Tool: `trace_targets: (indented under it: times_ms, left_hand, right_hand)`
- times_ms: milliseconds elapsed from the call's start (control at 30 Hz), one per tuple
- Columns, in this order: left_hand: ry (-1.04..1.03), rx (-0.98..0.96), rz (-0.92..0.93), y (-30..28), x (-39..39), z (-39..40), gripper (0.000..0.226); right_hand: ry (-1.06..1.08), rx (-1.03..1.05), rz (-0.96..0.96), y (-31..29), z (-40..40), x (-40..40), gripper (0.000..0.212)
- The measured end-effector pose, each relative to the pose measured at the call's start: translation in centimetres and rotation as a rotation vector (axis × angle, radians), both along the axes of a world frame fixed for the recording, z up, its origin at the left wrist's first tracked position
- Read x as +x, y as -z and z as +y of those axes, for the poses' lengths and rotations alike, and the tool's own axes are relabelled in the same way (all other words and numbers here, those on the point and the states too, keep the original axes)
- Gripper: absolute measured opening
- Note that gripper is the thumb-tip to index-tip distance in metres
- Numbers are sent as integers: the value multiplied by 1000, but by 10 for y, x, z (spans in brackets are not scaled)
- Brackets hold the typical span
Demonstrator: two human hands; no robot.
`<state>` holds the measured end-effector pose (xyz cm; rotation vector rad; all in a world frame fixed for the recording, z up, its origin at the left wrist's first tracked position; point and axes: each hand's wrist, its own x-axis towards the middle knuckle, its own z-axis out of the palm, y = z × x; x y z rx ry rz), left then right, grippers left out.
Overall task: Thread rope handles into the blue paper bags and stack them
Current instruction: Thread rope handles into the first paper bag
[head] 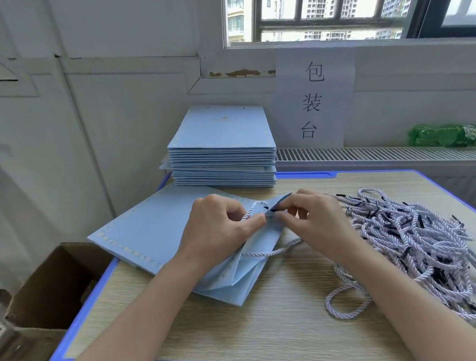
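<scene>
Your left hand [221, 228] and right hand [312, 220] both pinch, fingers together, the raised top edge of the blue paper bag [155, 233], with a rope handle [269, 253] trailing from it. The loose rope pile [414, 239] lies right of the bag on the surface [272, 327]; the bag stack [223, 153] sits behind.

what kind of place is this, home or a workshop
Most likely a small packing workstation, not a home: a paper sign on the wall reads "packing table", a tall stack of flat blue bags waits by the wall, and a heap of rope handles covers the table.
</scene>
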<state>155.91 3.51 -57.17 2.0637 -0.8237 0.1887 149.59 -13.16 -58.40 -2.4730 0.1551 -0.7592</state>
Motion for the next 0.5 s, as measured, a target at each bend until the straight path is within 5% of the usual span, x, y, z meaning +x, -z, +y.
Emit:
trace_targets:
  times_ms: [500]
  left_hand:
    - [-19, 209, -44, 11, 7, -6, 38]
  right_hand:
    - [44, -76, 207, -13, -12, -10, 23]
